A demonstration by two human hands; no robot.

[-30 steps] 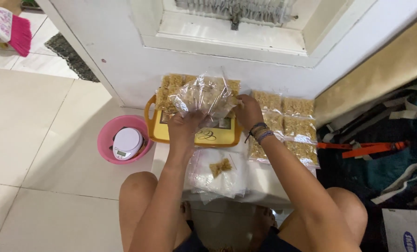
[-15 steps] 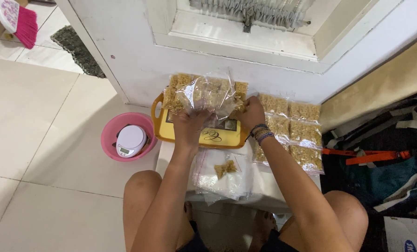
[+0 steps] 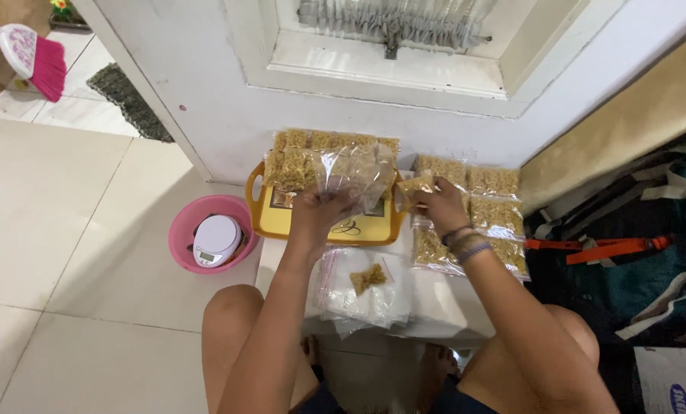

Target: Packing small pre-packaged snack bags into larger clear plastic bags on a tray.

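My left hand holds a clear plastic bag partly filled with yellow snack pieces, over a yellow tray at the far side of a low white table. My right hand pinches a small clump of snack pieces just right of the bag. More filled bags lie at the back of the tray. On a stack of empty clear bags near me sits a small heap of snack pieces.
Several filled snack bags lie in rows on the table's right. A pink bowl with a white kitchen scale stands on the tile floor at left. A white door rises behind; dark bags lie at right.
My right hand has come off the bag and moved right, now pinching snack pieces. The bag stays in my left hand, lower over the tray.
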